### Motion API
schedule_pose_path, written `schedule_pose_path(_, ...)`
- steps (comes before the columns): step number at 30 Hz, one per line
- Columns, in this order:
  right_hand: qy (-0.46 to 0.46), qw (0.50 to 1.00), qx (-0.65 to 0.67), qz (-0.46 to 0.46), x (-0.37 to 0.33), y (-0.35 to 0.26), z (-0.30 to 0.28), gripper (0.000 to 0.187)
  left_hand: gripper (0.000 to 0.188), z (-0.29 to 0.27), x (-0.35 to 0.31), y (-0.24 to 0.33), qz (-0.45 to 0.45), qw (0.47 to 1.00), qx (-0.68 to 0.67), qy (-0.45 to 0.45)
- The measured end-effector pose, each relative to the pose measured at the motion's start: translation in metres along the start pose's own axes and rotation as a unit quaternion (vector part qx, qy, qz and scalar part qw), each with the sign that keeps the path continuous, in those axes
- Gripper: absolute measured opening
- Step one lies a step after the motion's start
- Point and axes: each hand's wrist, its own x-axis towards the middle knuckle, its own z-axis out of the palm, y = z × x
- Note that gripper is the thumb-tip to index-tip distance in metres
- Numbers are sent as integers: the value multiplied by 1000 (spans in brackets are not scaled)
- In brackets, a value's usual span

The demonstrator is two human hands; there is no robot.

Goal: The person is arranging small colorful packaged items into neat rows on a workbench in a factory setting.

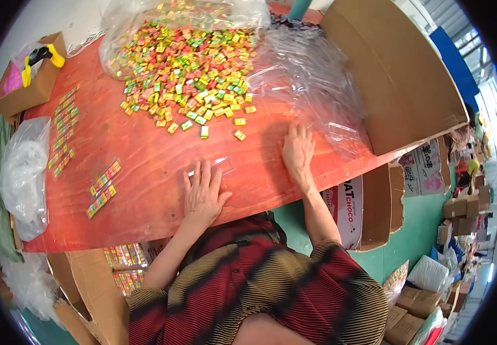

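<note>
My left hand (203, 194) lies on the red tabletop with its fingers spread. A narrow clear plastic sleeve (226, 165) lies at its fingertips; I cannot tell whether they press on it. To the right, my right hand (298, 150) rests flat on the table with fingers stretched out, holding nothing I can see. It is beside a heap of clear plastic sleeves (311, 72). Beyond both hands spreads a big pile of small yellow, green and red wrapped pieces (194, 75), partly inside a large clear bag (113, 49).
Two filled strips (101, 198) lie on the left, with several more rows (64, 129) behind. A cardboard box (30, 86) stands at the far left, near a clear bag (25, 172). A large carton (395, 75) rises at the right. Below the table's left edge sits an open box (90, 287).
</note>
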Motion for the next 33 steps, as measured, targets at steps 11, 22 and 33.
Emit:
schedule_pose_path(11, -54, 975, 112, -185, -29, -27, -34, 41, 29, -12, -23, -32, 7, 999, 3, 37)
schedule_pose_path(22, -50, 945, 206, -247, -60, -39, -10, 26, 17, -9, -26, -36, 0, 997, -46, 62)
schedule_pose_path(33, -134, 929, 195, -284, -32, -44, -16, 29, 19, -11, -30, -37, 8, 994, -55, 89)
